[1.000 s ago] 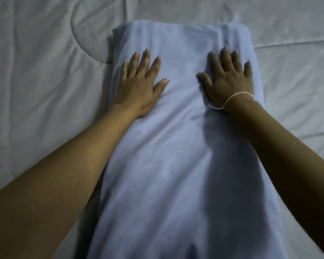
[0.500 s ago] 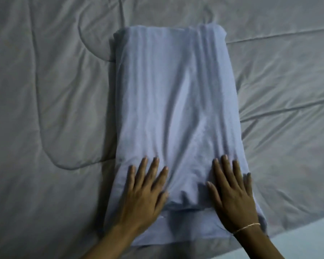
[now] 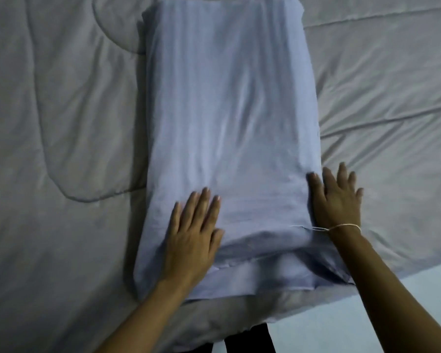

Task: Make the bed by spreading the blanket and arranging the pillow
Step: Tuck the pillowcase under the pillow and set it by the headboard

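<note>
A long light-blue pillow (image 3: 227, 118) lies lengthwise on the grey quilted blanket (image 3: 56, 123), which is spread over the bed. My left hand (image 3: 194, 233) rests flat on the pillow's near left part, fingers apart. My right hand (image 3: 339, 200) lies flat at the pillow's near right edge, thumb against the pillow's side and fingers out on the blanket. A thin cord bracelet circles my right wrist. Neither hand holds anything.
The blanket's near edge (image 3: 239, 319) hangs over the bed side at the bottom. A pale floor (image 3: 405, 289) shows at the lower right. Dark legs (image 3: 247, 342) stand against the bed's edge at the bottom centre.
Both hands slid from the pillow's far end down to its near end. The right hand has since moved outward to the pillow's right edge, partly onto the blanket.
</note>
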A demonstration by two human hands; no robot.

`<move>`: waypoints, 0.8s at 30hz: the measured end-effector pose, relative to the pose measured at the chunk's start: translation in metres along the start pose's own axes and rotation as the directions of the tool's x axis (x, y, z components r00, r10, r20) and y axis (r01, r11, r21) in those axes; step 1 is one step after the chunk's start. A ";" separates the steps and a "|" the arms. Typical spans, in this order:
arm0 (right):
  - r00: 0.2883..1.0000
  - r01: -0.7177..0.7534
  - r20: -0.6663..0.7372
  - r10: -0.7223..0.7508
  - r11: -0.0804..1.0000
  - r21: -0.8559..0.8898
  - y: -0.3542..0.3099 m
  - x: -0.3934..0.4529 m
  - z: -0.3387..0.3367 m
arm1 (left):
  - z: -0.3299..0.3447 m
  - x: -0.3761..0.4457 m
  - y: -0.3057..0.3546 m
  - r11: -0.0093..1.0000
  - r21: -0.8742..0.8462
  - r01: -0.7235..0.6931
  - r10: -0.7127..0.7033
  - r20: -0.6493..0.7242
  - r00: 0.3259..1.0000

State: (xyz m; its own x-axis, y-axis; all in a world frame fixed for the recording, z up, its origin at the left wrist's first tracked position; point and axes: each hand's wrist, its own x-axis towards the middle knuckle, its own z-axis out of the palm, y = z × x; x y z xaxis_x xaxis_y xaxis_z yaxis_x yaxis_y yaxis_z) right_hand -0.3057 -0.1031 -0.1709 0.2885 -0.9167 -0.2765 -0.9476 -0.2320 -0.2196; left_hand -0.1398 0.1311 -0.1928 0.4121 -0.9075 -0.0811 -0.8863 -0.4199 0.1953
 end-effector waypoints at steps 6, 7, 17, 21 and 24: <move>0.935 0.259 -0.266 -0.235 0.964 0.056 -0.083 0.006 -0.001 | -0.023 0.039 0.003 0.982 -0.158 0.104 -0.133 -0.187 0.973; 0.911 0.343 -0.250 -0.327 0.939 0.021 -0.103 0.007 0.006 | -0.023 0.059 -0.004 0.976 -0.158 0.152 -0.180 -0.182 0.967; 1.000 0.024 0.020 -0.024 0.999 -0.032 -0.022 0.017 -0.015 | -0.021 0.023 -0.088 0.866 -0.072 0.495 -0.491 0.070 0.869; 0.939 0.267 -0.230 -0.257 0.964 0.012 -0.078 0.031 -0.021 | -0.051 0.081 -0.081 0.895 -0.179 0.408 -0.428 -0.095 0.899; 0.814 0.543 -0.199 -0.546 0.837 -0.074 -0.146 0.043 0.003 | -0.053 0.148 -0.056 0.978 -0.110 0.174 -0.187 -0.111 0.976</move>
State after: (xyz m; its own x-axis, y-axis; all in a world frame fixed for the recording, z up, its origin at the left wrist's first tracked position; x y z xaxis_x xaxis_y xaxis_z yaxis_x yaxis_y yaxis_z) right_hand -0.1542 -0.1077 -0.1537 0.7247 -0.6843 0.0807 -0.6463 -0.7157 -0.2648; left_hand -0.0176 0.0209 -0.1637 0.5910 -0.8067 -0.0074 -0.7720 -0.5682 0.2848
